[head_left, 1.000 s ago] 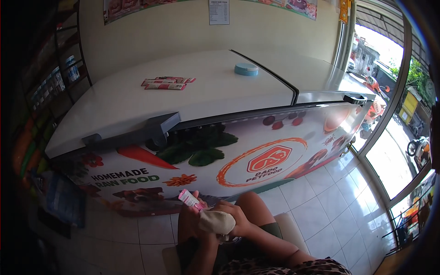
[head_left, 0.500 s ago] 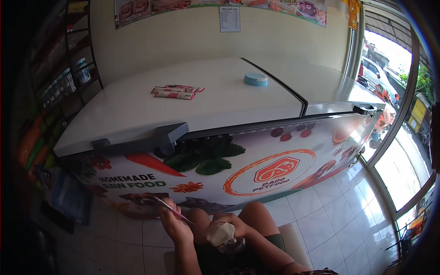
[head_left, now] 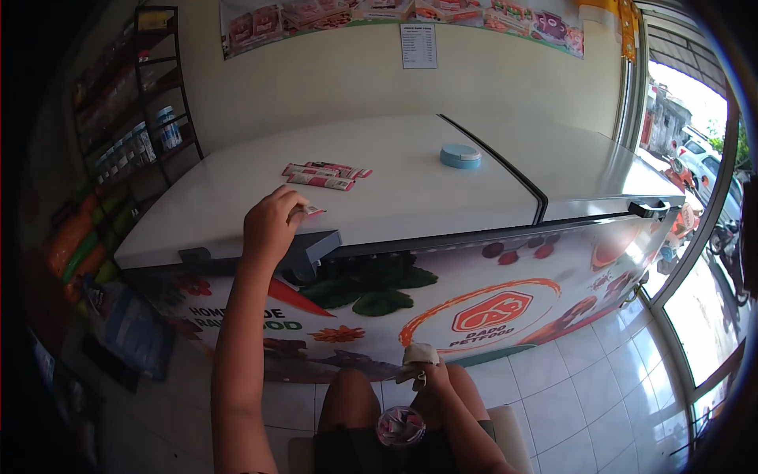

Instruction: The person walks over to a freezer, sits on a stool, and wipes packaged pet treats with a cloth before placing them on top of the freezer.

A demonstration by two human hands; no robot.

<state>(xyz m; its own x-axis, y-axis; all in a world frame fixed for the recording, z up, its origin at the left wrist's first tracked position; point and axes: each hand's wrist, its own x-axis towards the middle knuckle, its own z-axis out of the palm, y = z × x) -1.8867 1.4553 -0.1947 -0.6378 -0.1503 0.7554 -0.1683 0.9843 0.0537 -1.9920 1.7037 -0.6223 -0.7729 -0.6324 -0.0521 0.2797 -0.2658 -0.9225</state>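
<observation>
My left hand (head_left: 272,223) is over the front part of the white freezer lid (head_left: 395,189), its fingers pinched on a pink and white sachet (head_left: 314,211). Just behind it, several similar sachets (head_left: 322,181) lie in a loose pile. Low in front of the freezer, my right hand (head_left: 433,377) is closed round a cream cloth (head_left: 421,355). A clear round container (head_left: 400,426) with pink and white packets inside rests between my thighs.
A light blue round tub (head_left: 460,156) sits on the lid near the black seam. Dark handles (head_left: 308,257) project from the freezer's front edge. Shelves with jars (head_left: 169,128) stand at the left, and a glass door (head_left: 714,261) is at the right.
My left hand has risen from my lap to the freezer lid with the sachet. My right hand has moved forward with the cloth, and the container between my thighs has come into clear view.
</observation>
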